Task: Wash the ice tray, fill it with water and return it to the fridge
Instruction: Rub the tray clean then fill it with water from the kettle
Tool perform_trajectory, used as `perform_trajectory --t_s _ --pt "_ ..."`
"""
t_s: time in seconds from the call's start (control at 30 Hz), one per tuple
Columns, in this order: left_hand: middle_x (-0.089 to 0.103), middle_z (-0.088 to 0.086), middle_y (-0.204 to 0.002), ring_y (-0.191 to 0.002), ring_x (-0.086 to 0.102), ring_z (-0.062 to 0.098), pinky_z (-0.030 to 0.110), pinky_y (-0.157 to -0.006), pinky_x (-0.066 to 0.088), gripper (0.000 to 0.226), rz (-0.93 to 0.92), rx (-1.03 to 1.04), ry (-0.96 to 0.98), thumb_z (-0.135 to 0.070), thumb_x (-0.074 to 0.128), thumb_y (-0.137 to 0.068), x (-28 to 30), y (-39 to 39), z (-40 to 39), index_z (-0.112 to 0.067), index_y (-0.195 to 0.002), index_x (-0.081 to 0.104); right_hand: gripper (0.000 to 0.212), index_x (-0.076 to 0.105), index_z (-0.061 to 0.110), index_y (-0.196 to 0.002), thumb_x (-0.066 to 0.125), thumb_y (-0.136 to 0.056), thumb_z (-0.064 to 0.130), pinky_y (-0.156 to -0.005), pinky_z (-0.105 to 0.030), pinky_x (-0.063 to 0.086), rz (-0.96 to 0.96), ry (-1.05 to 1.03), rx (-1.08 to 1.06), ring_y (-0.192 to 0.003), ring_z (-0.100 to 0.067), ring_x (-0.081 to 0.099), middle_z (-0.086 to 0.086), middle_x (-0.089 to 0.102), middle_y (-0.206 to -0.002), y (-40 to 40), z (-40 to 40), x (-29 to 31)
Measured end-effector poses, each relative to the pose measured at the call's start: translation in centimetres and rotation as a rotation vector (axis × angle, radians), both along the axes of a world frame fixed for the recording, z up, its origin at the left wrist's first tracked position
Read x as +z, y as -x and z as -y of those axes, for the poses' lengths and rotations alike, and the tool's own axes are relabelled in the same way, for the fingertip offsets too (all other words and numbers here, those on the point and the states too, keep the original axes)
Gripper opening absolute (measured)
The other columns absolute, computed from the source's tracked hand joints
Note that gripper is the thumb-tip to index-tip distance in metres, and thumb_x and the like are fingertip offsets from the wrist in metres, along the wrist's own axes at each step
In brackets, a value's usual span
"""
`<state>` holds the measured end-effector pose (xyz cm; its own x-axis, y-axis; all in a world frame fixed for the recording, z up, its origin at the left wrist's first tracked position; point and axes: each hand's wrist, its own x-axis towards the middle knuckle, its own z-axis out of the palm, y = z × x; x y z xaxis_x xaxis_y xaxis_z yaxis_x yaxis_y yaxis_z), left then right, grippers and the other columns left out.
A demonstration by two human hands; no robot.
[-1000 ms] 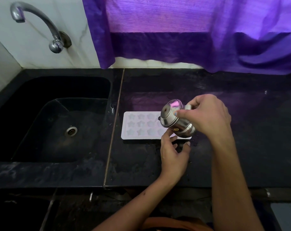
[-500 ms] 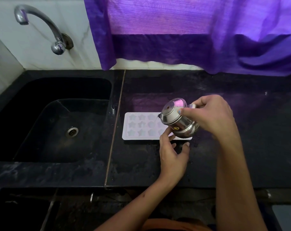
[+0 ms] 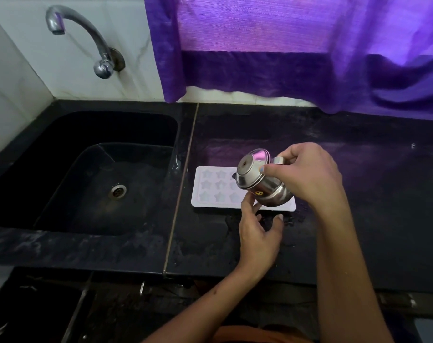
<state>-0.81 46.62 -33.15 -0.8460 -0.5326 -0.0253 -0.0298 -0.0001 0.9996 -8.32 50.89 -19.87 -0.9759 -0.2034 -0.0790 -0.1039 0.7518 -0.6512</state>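
A white ice tray point(image 3: 211, 188) with star-shaped cells lies flat on the black counter point(image 3: 359, 206), just right of the sink. My right hand point(image 3: 307, 178) grips a small steel kettle point(image 3: 257, 180) by its handle and holds it tilted to the left over the tray's right half. That half of the tray is hidden under the kettle. My left hand point(image 3: 258, 233) rests at the tray's near edge, fingers spread, fingertips touching the tray and the kettle's underside. I cannot see any water stream.
A black sink point(image 3: 62, 174) with a metal drain point(image 3: 117, 191) lies to the left. A chrome tap point(image 3: 86, 38) curves out from the white wall above it. A purple curtain point(image 3: 297, 45) hangs behind the counter.
The kettle has tipped a little further to the left over the tray. My left hand stays at the tray's near edge. The view has shifted slightly.
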Motion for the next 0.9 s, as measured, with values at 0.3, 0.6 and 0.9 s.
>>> perform_trajectory --t_s 0.3,0.6,0.9 --pt "0.048 -0.028 -0.121 -0.112 0.047 -0.011 0.014 -0.096 0.040 0.064 0.029 0.011 -0.001 -0.005 0.064 -0.082 -0.10 -0.04 0.30 -0.019 -0.137 0.036 0.024 0.061 0.024 -0.068 0.077 -0.074 0.040 -0.071 -0.031 0.039 -0.025 -0.040 0.033 -0.083 -0.019 0.060 0.012 0.060 -0.072 -0.22 0.76 -0.12" --pt "0.051 -0.018 -0.125 -0.113 0.048 -0.008 0.009 -0.092 0.039 0.062 0.031 0.011 -0.004 -0.006 0.065 -0.082 -0.12 -0.11 0.52 -0.022 -0.135 0.036 0.026 0.057 0.027 -0.068 0.077 -0.075 0.042 -0.070 -0.031 0.037 -0.050 -0.052 0.038 -0.085 -0.019 0.060 0.012 0.059 -0.073 -0.51 0.97 -0.34" --pt "0.047 -0.023 -0.125 -0.117 0.047 -0.003 0.028 -0.101 0.042 0.064 0.010 0.018 -0.009 -0.008 0.065 -0.081 0.15 -0.48 0.43 -0.021 -0.137 0.036 0.021 0.062 0.021 -0.067 0.076 -0.073 0.036 -0.068 -0.029 0.039 -0.012 -0.001 -0.006 -0.078 -0.017 0.061 0.011 0.062 -0.070 -0.57 0.75 0.23"
